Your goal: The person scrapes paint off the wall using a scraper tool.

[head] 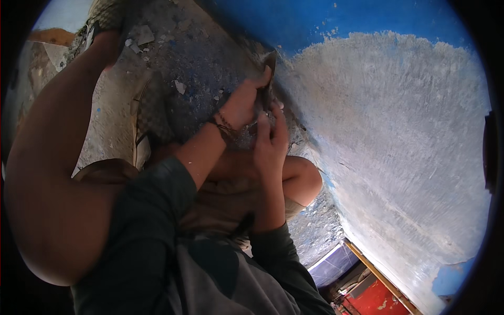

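My left hand, with a dark bracelet on its wrist, grips a thin, dark, flat tool, likely a scraper or trowel blade. Its thumb lies along the flat side, and the tip points up at the foot of the wall. Just below, my right hand has its thumb and fingers raised around the tool's lower end. Whether those fingers hold the tool or only touch it is unclear. Both hands are close to the corner where the rough floor meets the scraped grey wall.
Blue paint covers the wall above a ragged edge. Loose flakes and chips litter the floor. My bent knees frame the hands, with a checkered shoe between. A wooden strip and a red panel are at lower right.
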Action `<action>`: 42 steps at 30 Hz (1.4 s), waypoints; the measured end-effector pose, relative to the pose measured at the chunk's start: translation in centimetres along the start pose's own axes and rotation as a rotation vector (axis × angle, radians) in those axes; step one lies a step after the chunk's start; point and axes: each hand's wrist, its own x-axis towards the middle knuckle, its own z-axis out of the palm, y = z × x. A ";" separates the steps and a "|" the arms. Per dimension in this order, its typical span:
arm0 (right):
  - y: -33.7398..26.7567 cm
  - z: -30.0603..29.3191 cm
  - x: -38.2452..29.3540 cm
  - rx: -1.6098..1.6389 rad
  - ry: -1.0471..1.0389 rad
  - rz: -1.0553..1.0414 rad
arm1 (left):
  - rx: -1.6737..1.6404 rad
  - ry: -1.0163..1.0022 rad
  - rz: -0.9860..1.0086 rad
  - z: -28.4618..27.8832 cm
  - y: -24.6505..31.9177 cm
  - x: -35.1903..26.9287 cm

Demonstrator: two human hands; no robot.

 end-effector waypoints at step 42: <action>0.0 4.7 3.7 -0.109 0.332 -0.097 | 0.727 0.049 0.413 1.2 2.1 0.4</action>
